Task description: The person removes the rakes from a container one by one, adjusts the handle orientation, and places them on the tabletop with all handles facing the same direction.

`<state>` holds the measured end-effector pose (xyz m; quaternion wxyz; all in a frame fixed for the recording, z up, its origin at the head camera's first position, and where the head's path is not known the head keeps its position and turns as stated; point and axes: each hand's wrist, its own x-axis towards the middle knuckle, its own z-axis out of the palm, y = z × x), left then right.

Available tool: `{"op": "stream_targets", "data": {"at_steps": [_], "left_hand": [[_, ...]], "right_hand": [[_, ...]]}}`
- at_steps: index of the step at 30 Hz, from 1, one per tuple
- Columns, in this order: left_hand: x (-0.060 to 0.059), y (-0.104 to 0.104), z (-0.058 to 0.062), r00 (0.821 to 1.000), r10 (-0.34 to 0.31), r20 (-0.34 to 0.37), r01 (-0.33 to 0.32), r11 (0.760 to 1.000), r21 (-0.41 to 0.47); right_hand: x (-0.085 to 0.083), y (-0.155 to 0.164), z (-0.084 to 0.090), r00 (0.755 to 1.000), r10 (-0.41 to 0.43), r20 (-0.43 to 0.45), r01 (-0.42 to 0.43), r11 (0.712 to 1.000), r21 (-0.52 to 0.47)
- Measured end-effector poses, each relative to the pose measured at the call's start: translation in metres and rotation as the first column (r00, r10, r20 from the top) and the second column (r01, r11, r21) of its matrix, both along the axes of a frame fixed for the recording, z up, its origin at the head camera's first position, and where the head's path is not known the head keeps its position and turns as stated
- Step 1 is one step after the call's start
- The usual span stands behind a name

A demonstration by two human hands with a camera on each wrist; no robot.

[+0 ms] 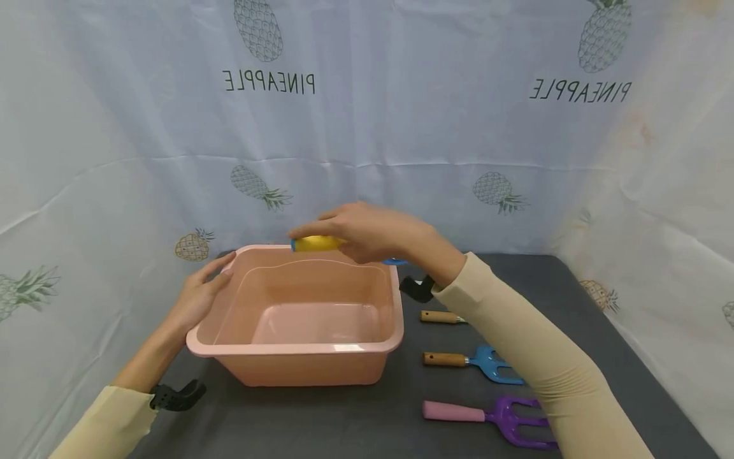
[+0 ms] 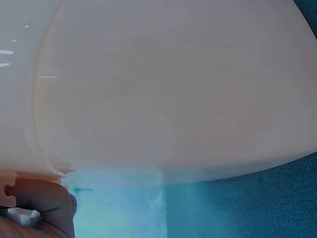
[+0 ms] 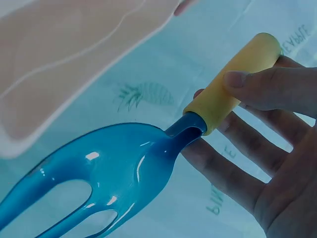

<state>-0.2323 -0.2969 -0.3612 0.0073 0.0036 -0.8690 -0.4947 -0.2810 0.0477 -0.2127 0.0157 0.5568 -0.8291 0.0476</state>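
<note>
Above the back rim of a pink plastic basin, my right hand pinches the yellow handle of a small garden fork. The fork's blue tined head shows in the right wrist view; the hand mostly hides it in the head view. The thumb presses on the handle and the fingers lie behind it. On the basin's left side, my left hand holds the rim. The left wrist view has a bent finger at that rim, beside the basin's pale outer wall.
Right of the basin on the dark table lie a purple fork with a pink handle, a blue fork with a wooden handle, and another wooden handle partly behind my right sleeve. A pineapple-print curtain encloses the back and sides.
</note>
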Motion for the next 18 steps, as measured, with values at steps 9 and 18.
{"op": "stream_targets", "data": {"at_steps": [9, 18], "left_hand": [[0.001, 0.001, 0.001, 1.0, -0.012, 0.023, 0.012, 1.0, 0.025], [0.003, 0.0, 0.002, 1.0, -0.013, 0.017, 0.013, 1.0, 0.025]], "right_hand": [[-0.005, 0.06, 0.0, 0.994, -0.102, -0.025, 0.103, 0.994, 0.028], [-0.013, 0.135, -0.023, 0.977, -0.211, -0.033, 0.213, 0.974, 0.079]]}}
